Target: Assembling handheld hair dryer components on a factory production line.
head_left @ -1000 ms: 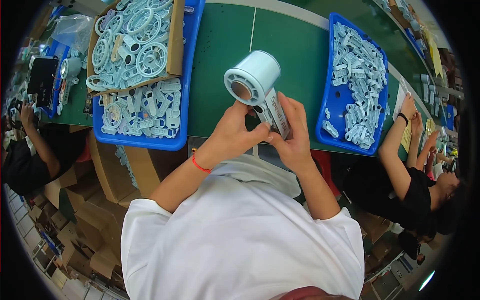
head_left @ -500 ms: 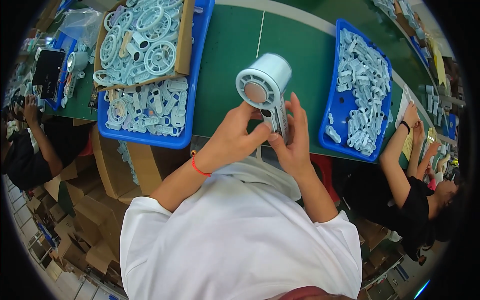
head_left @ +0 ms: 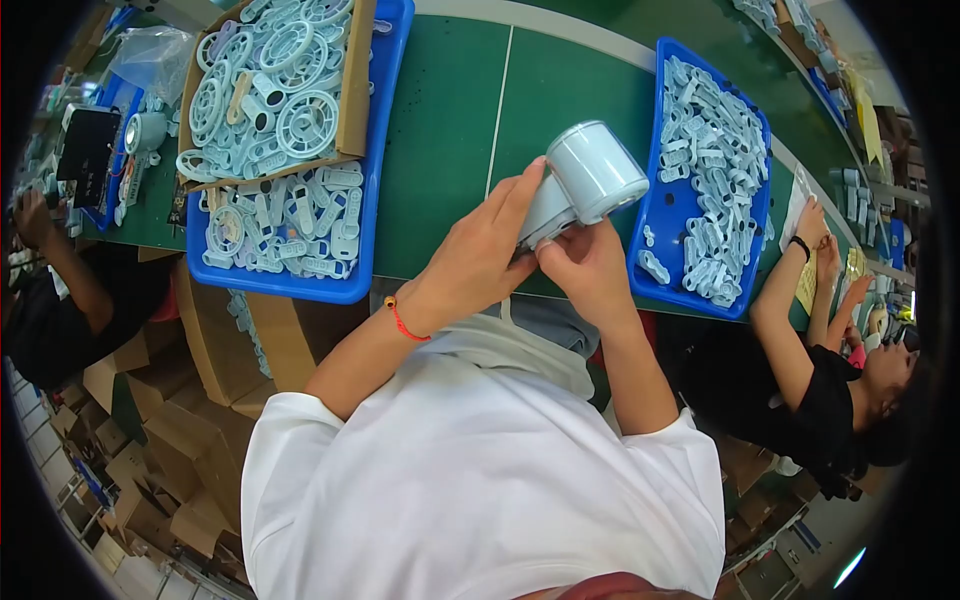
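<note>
A light blue handheld fan (head_left: 598, 172) is held above the green table edge in front of me, its round drum-shaped head tilted toward the right. My left hand (head_left: 474, 252), with a red cord on its wrist, wraps around the fan's handle from the left, fingers along its upper side. My right hand (head_left: 592, 272) is closed on the fan just under the head, thumb and fingers bent against it. Most of the handle is hidden by the hands, and the front grille is turned out of sight.
At left, a blue tray (head_left: 382, 130) of pale plastic parts carries a cardboard box (head_left: 355, 85) filled with rings and handle pieces. A second blue tray (head_left: 684, 212) of small parts stands at right. Co-workers sit on both sides; cardboard cartons (head_left: 190, 440) stand at lower left.
The fan has been turned over: its front grille faced me before, and now the smooth side of its head shows, pointing right. Both hands have shifted their grip around it.
</note>
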Tool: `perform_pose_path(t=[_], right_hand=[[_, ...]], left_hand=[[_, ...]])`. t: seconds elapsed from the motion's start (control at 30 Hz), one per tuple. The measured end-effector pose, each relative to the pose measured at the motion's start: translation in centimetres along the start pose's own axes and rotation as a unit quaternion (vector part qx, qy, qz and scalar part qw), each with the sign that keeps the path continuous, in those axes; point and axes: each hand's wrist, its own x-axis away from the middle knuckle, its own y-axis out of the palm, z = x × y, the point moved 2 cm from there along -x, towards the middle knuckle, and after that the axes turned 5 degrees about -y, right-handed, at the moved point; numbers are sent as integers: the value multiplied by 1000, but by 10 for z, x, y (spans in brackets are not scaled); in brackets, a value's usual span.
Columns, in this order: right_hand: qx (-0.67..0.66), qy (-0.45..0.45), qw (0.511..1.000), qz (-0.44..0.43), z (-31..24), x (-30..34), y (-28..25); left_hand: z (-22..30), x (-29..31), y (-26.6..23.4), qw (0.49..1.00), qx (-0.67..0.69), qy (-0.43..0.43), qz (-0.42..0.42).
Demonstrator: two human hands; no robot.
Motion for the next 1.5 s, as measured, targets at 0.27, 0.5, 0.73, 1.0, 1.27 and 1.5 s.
perform_pose_path(t=[0.27, 0.5, 0.73, 1.0, 1.27, 1.5], right_hand=[[43, 66, 996, 49, 5, 3, -3], [-9, 34, 999, 5, 0, 2, -9], [54, 61, 996, 19, -2, -4, -7], [109, 81, 991, 22, -6, -1, -6], [100, 42, 994, -27, -9, -1, -9], [54, 61, 996, -28, -3, -8, -12]], left_hand=[[-4, 1, 3, 998, 25, -58, 19], [-6, 1, 8, 996, 26, -74, 51], [-9, 4, 14, 995, 4, -60, 75], [-6, 5, 11, 994, -8, -87, 72], [-10, 5, 11, 995, -3, -60, 79], [-8, 5, 19, 994, -24, -52, 94]])
